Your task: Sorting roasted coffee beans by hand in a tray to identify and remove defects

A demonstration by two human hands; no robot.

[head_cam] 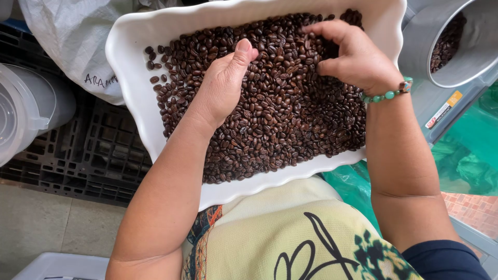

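Note:
A white scalloped tray point(129, 78) rests on my lap, filled with dark roasted coffee beans point(290, 119). My left hand point(223, 83) lies cupped on the beans in the tray's middle, thumb raised, fingers curled down among them. My right hand point(353, 57) hovers over the tray's far right part with fingers bent and tips touching the beans; whether it pinches any bean is hidden. A green bead bracelet point(386, 94) circles that wrist.
A metal drum point(467, 57) holding more beans stands at the upper right. A clear lidded bucket point(26, 109) sits left on a black plastic pallet point(98, 155). A white sack point(72, 36) lies behind the tray. Green plastic sheeting point(467, 150) is at right.

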